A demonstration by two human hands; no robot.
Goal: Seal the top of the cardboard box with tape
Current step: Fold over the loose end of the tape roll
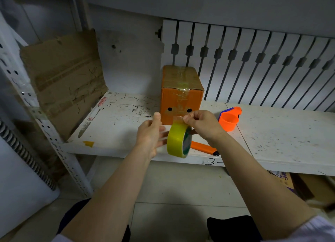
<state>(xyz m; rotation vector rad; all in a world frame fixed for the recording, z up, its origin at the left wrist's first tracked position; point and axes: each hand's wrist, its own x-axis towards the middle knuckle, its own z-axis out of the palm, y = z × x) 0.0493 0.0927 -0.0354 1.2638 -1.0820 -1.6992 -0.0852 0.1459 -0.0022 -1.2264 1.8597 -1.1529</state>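
Head view looks down over a scuffed white shelf, with a flattened cardboard sheet leaning at its left end and a slatted white panel behind. On the shelf, toward the back, stands the cardboard box, flaps already down, with some clear tape showing along its top seam and down the front face. Its long axis runs away from the person, so a sealing strip would run front to back. The box lies straight ahead of both hands, just beyond them; the right hand seems slightly nearer its front edge. An orange tape dispenser sits to the right of the box, an orange utility knife near the shelf's front edge. The left hand cradles the yellow tape roll from the side, fingers partly spread. The right hand pinches the free end of the tape above the roll
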